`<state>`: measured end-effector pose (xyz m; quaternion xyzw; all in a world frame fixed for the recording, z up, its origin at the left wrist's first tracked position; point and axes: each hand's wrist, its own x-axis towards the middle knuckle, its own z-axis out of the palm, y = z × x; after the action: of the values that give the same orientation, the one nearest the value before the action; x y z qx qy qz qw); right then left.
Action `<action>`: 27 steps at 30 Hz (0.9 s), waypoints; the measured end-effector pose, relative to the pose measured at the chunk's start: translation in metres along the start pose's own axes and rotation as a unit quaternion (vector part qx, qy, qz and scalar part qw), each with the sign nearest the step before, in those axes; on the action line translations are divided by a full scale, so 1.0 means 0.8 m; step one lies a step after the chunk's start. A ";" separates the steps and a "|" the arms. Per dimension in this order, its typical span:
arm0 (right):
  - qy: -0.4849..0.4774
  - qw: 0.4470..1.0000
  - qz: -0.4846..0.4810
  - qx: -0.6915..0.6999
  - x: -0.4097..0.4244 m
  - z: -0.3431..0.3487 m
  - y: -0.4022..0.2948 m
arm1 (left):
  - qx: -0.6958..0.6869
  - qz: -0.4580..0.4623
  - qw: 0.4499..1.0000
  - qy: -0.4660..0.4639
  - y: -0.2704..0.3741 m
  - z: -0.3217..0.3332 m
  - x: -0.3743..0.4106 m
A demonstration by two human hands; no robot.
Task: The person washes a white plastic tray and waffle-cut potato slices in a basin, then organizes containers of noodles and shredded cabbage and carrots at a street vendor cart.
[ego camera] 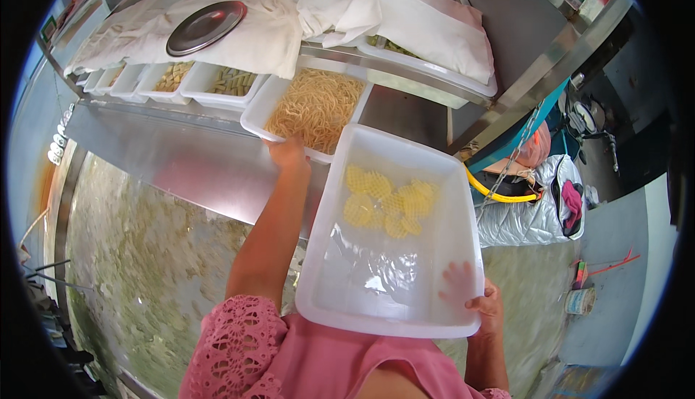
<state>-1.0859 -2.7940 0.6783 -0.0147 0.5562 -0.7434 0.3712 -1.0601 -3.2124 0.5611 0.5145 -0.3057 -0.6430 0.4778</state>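
My right hand (485, 304) holds a white plastic tub (369, 285) by its near right corner, thumb on the rim and fingers showing through the wall. Several yellow waffle-cut slices (391, 198), probably potato, lie in water in it. With my left arm stretched forward, my left hand (290, 152) is at the near rim of another white tub (252, 119), filled with pale thin strands like noodles (317, 106). Its fingers are partly hidden, so whether they grip the rim is unclear. The tub of slices is in front of my body, to the right of my left arm.
Smaller white tubs (222, 98) of cut food line the metal counter (179, 144) at the left. White cloths (260, 19) with a round metal lid (206, 28) cover the shelf above. A metal post (543, 68), a chain and a yellow hose (497, 195) stand at the right.
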 end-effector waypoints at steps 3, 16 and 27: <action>-0.009 1.000 0.007 0.005 -0.007 -0.015 -0.003 | -0.031 0.027 0.999 -0.015 -0.005 -0.033 -0.014; -0.052 0.999 -0.017 -0.005 0.007 -0.046 0.013 | -0.070 0.103 0.992 0.019 0.020 -0.252 -0.099; -0.036 0.998 -0.023 0.034 0.041 0.009 0.039 | -0.033 0.075 0.996 0.045 0.037 -0.367 -0.108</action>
<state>-1.0899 -2.8221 0.6418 -0.0414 0.5161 -0.7694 0.3742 -0.7699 -3.1139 0.5358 0.5025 -0.3005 -0.5915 0.5544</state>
